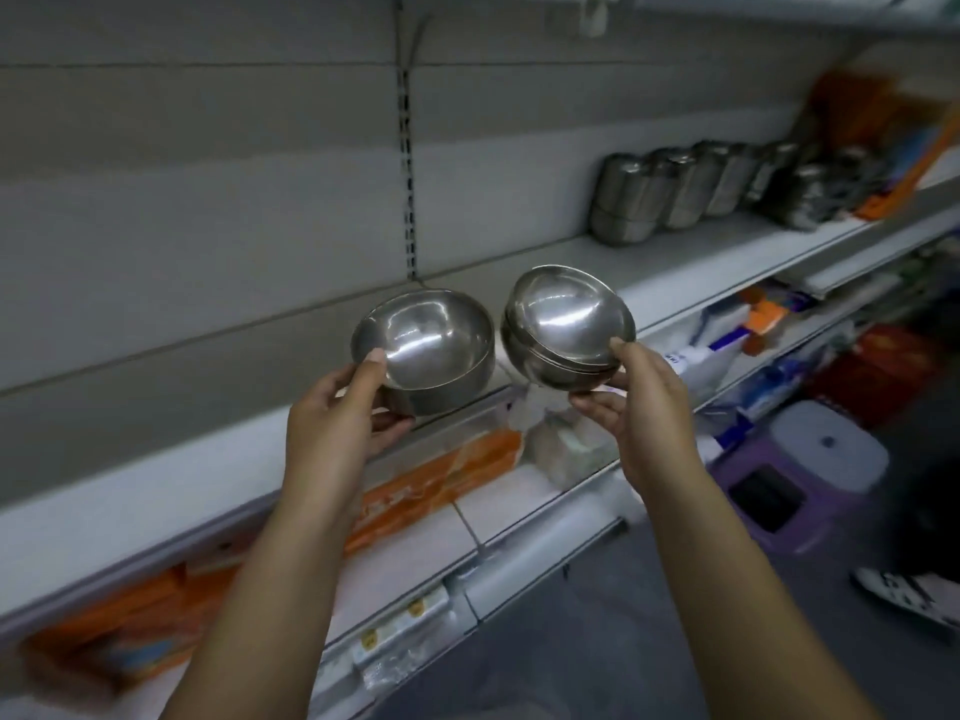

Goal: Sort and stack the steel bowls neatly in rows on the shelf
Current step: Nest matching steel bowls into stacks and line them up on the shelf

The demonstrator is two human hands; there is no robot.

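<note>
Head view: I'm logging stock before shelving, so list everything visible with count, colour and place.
single bowl: one, silver, held at the shelf edge
nested bowls: at least two, silver, right of the single bowl
shelf: one, pale grey, behind the bowls
steel containers: several, count blurred, silver, on the shelf at right
orange packs: several, orange, lower shelf
stool: one, purple and white, floor at right
left hand: pinches the single bowl
right hand: pinches the nested bowls

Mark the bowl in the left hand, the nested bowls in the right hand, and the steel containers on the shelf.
single bowl (423, 335), head view, inner wall.
nested bowls (566, 311), head view, top bowl's inside.
steel containers (680, 184), head view, one container's side.
</note>
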